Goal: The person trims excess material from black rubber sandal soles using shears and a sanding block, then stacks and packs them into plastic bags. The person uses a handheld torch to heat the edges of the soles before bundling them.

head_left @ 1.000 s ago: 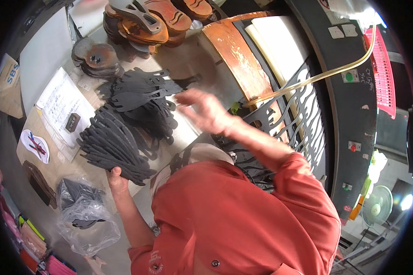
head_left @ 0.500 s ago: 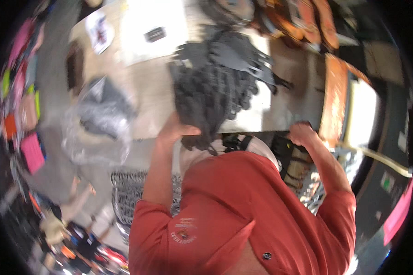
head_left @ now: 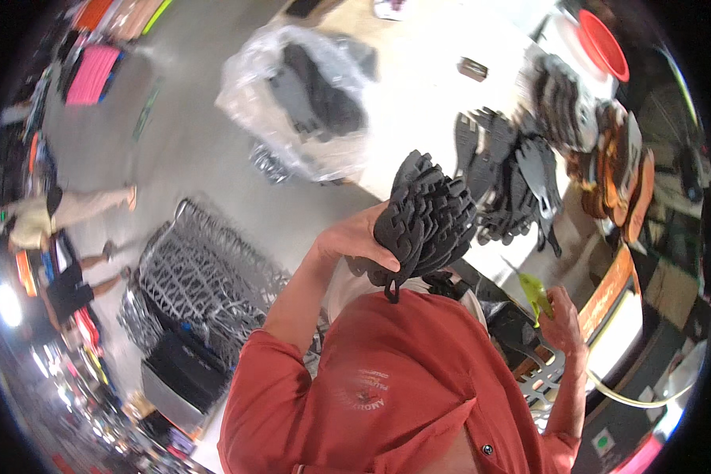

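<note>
My left hand (head_left: 347,241) grips a thick stack of black cut-out pieces (head_left: 428,215) and holds it up in front of my chest, just off the table's near edge. My right hand (head_left: 562,320) is low at the right, fingers closed around a small yellow-green object (head_left: 536,292). My red shirt fills the lower middle of the view and hides whatever lies under the hands.
On the white table (head_left: 419,110) lie more black cut-outs (head_left: 521,178), stacked brown and orange soles (head_left: 620,170), a red round dish (head_left: 604,43) and a clear plastic bag of dark pieces (head_left: 308,95). A wire basket (head_left: 201,272) stands at my left. Other people stand at far left (head_left: 47,225).
The view has swung round. My left hand has lifted the black stack off the table toward me. My right hand has dropped to the right and now holds the yellow-green object.
</note>
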A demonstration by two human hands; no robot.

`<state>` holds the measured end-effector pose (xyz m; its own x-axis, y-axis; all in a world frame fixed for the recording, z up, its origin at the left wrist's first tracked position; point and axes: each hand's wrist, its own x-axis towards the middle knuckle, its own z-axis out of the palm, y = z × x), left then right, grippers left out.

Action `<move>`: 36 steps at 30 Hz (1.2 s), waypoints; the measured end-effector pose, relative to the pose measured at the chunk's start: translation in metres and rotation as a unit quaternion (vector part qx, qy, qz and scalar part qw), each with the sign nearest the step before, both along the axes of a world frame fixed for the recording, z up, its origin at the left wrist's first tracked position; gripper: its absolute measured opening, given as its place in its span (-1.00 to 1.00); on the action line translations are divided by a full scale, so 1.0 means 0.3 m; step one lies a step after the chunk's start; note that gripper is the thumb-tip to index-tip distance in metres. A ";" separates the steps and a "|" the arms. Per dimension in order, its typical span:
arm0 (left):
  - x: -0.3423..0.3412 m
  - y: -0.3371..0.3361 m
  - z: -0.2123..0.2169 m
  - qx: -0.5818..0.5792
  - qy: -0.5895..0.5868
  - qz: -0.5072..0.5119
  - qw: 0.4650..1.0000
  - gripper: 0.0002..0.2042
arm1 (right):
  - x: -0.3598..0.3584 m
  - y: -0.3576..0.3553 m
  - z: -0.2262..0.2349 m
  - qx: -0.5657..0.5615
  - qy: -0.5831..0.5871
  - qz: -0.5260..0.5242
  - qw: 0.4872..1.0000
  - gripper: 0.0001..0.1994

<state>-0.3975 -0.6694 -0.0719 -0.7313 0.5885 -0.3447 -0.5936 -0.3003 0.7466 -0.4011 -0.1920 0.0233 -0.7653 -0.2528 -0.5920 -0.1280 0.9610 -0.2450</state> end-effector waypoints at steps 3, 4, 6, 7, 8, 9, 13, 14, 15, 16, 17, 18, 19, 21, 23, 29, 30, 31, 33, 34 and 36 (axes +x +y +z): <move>0.128 -0.118 0.025 0.001 0.003 0.063 0.998 -0.03 | 0.027 -0.143 -0.027 -0.305 -0.165 -0.275 0.897 -0.65; 0.170 -0.166 0.030 -0.028 0.006 0.082 0.996 -0.03 | 0.033 -0.181 -0.028 -0.334 -0.196 -0.278 0.879 -0.62; 0.251 -0.269 0.035 -0.081 0.001 0.114 0.990 -0.04 | 0.026 -0.249 -0.026 -0.268 -0.242 -0.197 0.911 -0.72; 0.290 -0.311 0.034 -0.099 -0.008 0.125 0.987 -0.05 | 0.026 -0.279 -0.017 -0.245 -0.260 -0.166 0.919 -0.74; 0.329 -0.349 0.029 -0.121 -0.019 0.135 0.983 -0.06 | 0.035 -0.311 -0.003 -0.261 -0.269 -0.148 0.915 -0.76; 0.371 -0.384 0.025 -0.111 -0.050 0.141 0.982 -0.07 | 0.043 -0.342 0.016 -0.260 -0.272 -0.130 0.917 -0.78; 0.519 -0.480 -0.020 -0.094 -0.066 0.159 0.981 -0.07 | 0.038 -0.503 0.090 -0.220 -0.238 -0.006 0.946 -0.66; 0.553 -0.494 -0.043 -0.144 -0.078 0.137 0.977 -0.08 | 0.037 -0.550 0.103 -0.172 -0.237 0.018 0.956 -0.65; 0.577 -0.480 -0.075 -0.031 -0.122 0.141 0.982 -0.11 | 0.033 -0.596 0.111 -0.161 -0.237 0.047 0.957 -0.64; 0.610 -0.473 -0.108 -0.004 -0.112 0.142 0.983 -0.14 | 0.029 -0.638 0.119 -0.120 -0.234 0.043 0.964 -0.63; 0.642 -0.467 -0.143 0.042 -0.135 0.129 0.982 -0.12 | 0.029 -0.678 0.117 -0.172 -0.231 0.071 0.955 -0.61; 0.644 -0.477 -0.190 -0.088 -0.046 0.057 0.993 -0.02 | 0.034 -0.707 0.121 -0.170 -0.193 0.111 0.960 -0.58; 0.681 -0.456 -0.223 -0.296 0.016 0.028 0.955 0.15 | 0.029 -0.733 0.120 -0.155 -0.167 0.127 0.965 -0.60; 0.730 -0.443 -0.287 -0.245 -0.003 0.037 0.969 0.36 | 0.030 -0.758 0.127 -0.153 -0.097 0.182 0.967 -0.65; 0.794 -0.423 -0.318 -0.213 -0.027 0.113 0.970 0.37 | 0.021 -0.765 0.129 -0.133 -0.017 0.201 0.970 -0.73; 0.877 -0.392 -0.294 -0.037 -0.073 0.234 0.969 0.18 | -0.102 -0.803 0.050 -0.087 0.015 0.547 0.833 -0.46; 0.891 -0.379 -0.282 0.045 -0.088 0.265 0.959 0.08 | -0.116 -0.804 0.037 -0.041 -0.021 0.493 0.869 -0.44; 0.904 -0.366 -0.269 0.128 -0.102 0.292 0.942 0.00 | -0.126 -0.807 0.025 0.005 -0.058 0.432 0.900 -0.41; 0.934 -0.339 -0.236 0.137 -0.071 0.410 0.899 -0.17 | -0.131 -0.800 0.019 0.111 -0.101 0.336 0.930 -0.25; 0.955 -0.333 -0.214 0.146 -0.083 0.442 0.881 -0.17 | -0.125 -0.795 0.021 0.165 -0.124 0.281 0.937 -0.16; 0.983 -0.322 -0.161 0.155 -0.102 0.492 0.851 -0.17 | -0.100 -0.781 0.034 -0.004 -0.149 0.234 0.961 -0.57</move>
<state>-0.1025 -0.7660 -0.1201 -0.8663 -0.1874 -0.4631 -0.0496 -0.8901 0.4531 -0.4311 -0.4262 0.0336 -0.3633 -0.5337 -0.7637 -0.4679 0.8133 -0.3458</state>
